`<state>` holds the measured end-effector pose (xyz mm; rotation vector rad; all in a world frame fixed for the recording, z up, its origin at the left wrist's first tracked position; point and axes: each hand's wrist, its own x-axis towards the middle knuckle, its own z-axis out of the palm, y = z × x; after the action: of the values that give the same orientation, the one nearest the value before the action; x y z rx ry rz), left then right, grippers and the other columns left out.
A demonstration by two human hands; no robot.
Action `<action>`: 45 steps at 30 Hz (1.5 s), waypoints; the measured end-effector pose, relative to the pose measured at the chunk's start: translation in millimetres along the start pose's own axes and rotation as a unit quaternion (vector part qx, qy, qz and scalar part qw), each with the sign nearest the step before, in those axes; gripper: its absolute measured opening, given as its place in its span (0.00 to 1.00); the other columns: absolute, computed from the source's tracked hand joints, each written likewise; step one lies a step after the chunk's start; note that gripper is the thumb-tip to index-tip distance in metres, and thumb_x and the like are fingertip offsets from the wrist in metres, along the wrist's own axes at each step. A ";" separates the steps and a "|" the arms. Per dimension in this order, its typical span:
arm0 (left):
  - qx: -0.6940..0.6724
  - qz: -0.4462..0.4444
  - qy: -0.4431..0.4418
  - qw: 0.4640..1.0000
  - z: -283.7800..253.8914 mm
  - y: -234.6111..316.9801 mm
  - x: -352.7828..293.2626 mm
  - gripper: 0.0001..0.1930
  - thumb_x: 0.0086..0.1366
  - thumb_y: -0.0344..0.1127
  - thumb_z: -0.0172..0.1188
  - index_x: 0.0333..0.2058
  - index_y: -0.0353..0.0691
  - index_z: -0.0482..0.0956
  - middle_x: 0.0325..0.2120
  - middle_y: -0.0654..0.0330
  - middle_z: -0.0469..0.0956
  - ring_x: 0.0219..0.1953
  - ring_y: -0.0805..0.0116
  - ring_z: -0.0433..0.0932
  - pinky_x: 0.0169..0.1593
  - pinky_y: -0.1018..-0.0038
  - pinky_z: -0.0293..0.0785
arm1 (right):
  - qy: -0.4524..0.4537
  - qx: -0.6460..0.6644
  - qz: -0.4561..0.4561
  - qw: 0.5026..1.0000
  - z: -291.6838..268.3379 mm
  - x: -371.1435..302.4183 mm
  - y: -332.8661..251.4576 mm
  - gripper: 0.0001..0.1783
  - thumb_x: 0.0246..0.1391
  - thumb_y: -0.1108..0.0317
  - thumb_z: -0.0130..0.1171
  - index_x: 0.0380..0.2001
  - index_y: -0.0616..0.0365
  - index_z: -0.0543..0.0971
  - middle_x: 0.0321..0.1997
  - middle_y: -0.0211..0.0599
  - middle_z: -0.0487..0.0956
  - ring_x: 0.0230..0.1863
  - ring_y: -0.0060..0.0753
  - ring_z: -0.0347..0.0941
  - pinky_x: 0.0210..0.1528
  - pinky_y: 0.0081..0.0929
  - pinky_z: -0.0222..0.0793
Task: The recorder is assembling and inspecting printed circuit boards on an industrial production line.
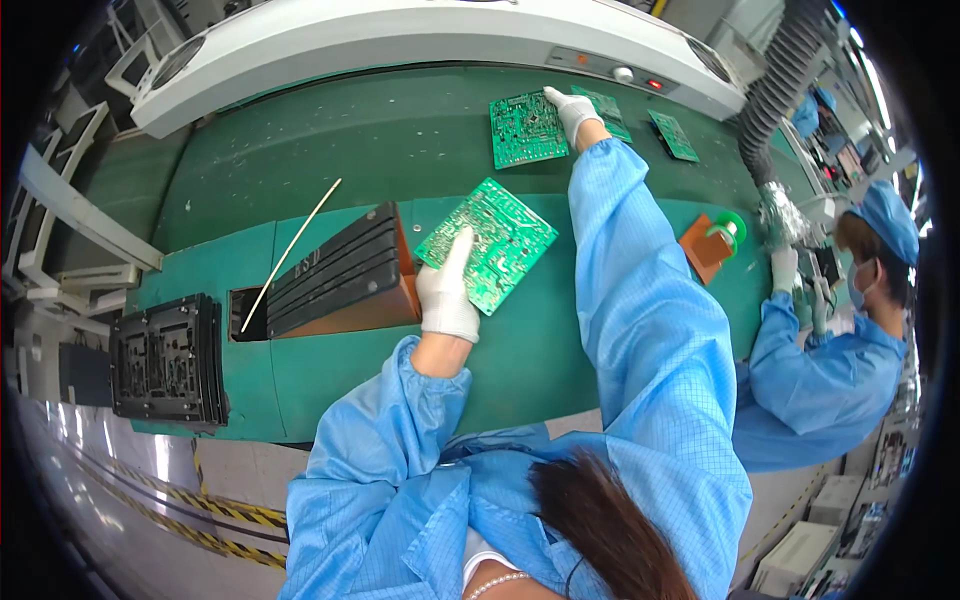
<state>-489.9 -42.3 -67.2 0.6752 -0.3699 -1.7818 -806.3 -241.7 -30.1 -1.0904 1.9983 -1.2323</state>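
Observation:
My gloved left hand (449, 300) grips a green circuit board (505, 243) by its left part, with the thumb across its upper face. The board is tilted above the near worktop, its soldered side towards me. Stretched far forward, my gloved right hand (577, 115) has its fingers closed at the right edge of a second green circuit board (525, 132) over the dark green belt. Partly behind that hand lies another green circuit board (612, 118). A smaller, narrow green circuit board (674, 136) sits farther right.
Left of my left hand stands a black slotted box (335, 275), a thin pale stick (290, 257) beside it. Black fixture frames (168, 362) are stacked at the worktop's left end. A green-flanged spool (727, 233) stands at right, near a co-worker (835, 340). A white machine housing (420, 35) spans the back.

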 end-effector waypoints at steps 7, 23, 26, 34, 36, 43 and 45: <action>0.011 -0.002 0.029 1.000 1.5 -3.7 -2.5 0.17 0.62 0.31 0.68 0.49 0.33 0.79 0.41 0.60 0.81 0.39 0.70 0.81 0.43 0.73 0.79 | -0.038 -0.301 -0.123 0.945 43.0 58.6 -8.3 0.26 0.64 0.50 0.51 0.62 0.43 0.72 0.54 0.56 0.78 0.55 0.54 0.75 0.59 0.36 0.67; 0.070 -0.020 -0.001 0.997 12.9 -11.2 -6.1 0.15 0.62 0.32 0.68 0.46 0.34 0.81 0.40 0.62 0.83 0.38 0.73 0.81 0.44 0.75 0.76 | -0.017 -0.097 -0.213 0.972 -19.4 74.9 70.5 0.49 0.47 0.74 0.68 0.71 0.57 0.56 0.67 0.57 0.67 0.65 0.47 0.67 0.63 0.32 0.68; 0.062 -0.008 0.016 0.998 -0.5 -5.7 -3.3 0.16 0.62 0.32 0.68 0.47 0.33 0.80 0.41 0.62 0.83 0.38 0.73 0.81 0.43 0.75 0.77 | -0.122 -0.050 -0.207 0.969 25.0 55.5 41.3 0.48 0.43 0.73 0.70 0.69 0.58 0.61 0.69 0.57 0.65 0.69 0.50 0.62 0.69 0.34 0.60; -0.013 -0.037 -0.012 0.999 3.3 -6.8 -0.6 0.15 0.63 0.33 0.67 0.47 0.33 0.79 0.40 0.59 0.82 0.38 0.70 0.82 0.42 0.73 0.79 | -0.100 -0.137 -0.234 0.957 -6.3 3.7 9.1 0.34 0.57 0.51 0.63 0.60 0.63 0.73 0.57 0.45 0.79 0.52 0.35 0.77 0.54 0.30 0.72; -0.015 -0.030 0.002 0.999 -0.3 -2.4 0.0 0.14 0.64 0.35 0.67 0.45 0.34 0.79 0.38 0.60 0.82 0.37 0.70 0.82 0.42 0.73 0.79 | -0.316 -0.066 -0.184 0.928 -4.5 -79.3 -36.2 0.30 0.65 0.48 0.53 0.59 0.61 0.74 0.56 0.39 0.79 0.44 0.25 0.78 0.45 0.23 0.73; 0.033 -0.046 -0.055 0.997 3.7 -10.1 5.5 0.19 0.65 0.39 0.66 0.48 0.31 0.79 0.42 0.59 0.82 0.40 0.72 0.81 0.44 0.74 0.78 | -0.444 -0.100 -0.104 0.884 -31.8 -178.2 -51.3 0.24 0.61 0.52 0.61 0.46 0.64 0.79 0.29 0.28 0.78 0.26 0.17 0.70 0.27 0.18 0.65; 0.037 -0.053 -0.054 0.996 6.3 -9.2 7.3 0.22 0.67 0.44 0.64 0.49 0.30 0.78 0.45 0.57 0.81 0.44 0.71 0.81 0.45 0.74 0.78 | -0.446 -0.069 -0.096 0.887 -49.5 -175.6 -58.9 0.22 0.60 0.55 0.61 0.44 0.67 0.79 0.25 0.27 0.76 0.21 0.15 0.65 0.24 0.17 0.61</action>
<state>-502.3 -46.9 -69.3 0.6630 -0.4833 -1.9189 -732.3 -84.3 50.4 -1.5816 1.2797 -0.4833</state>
